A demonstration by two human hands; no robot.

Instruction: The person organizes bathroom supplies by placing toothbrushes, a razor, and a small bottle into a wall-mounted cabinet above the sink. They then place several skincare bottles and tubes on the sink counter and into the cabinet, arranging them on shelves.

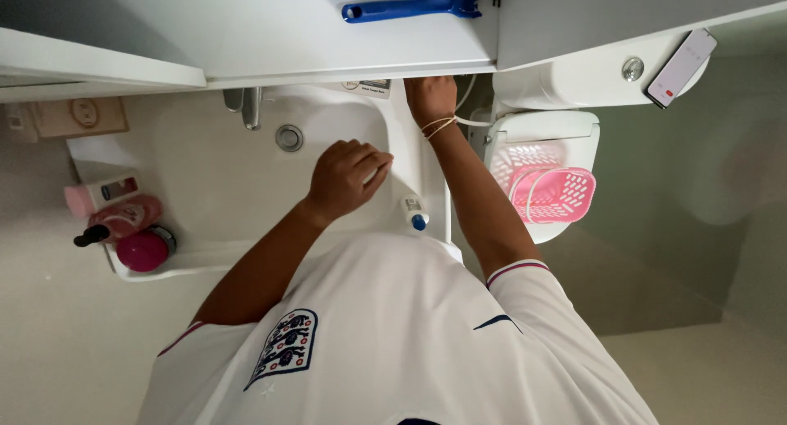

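L hand (348, 179) is curled into a loose fist on the sink (213, 187) rim; whether it holds anything, can't tell. R hand (431, 97), at approx 1 o'clock from it, reaches under the cabinet edge, fingers hidden, grip can't tell. Small white bottle w/ blue cap (414, 211) lies just beside L hand at 4 o'clock. Pink basket (553, 187) at 3 o'clock; pink bottles (123, 220) at 9.
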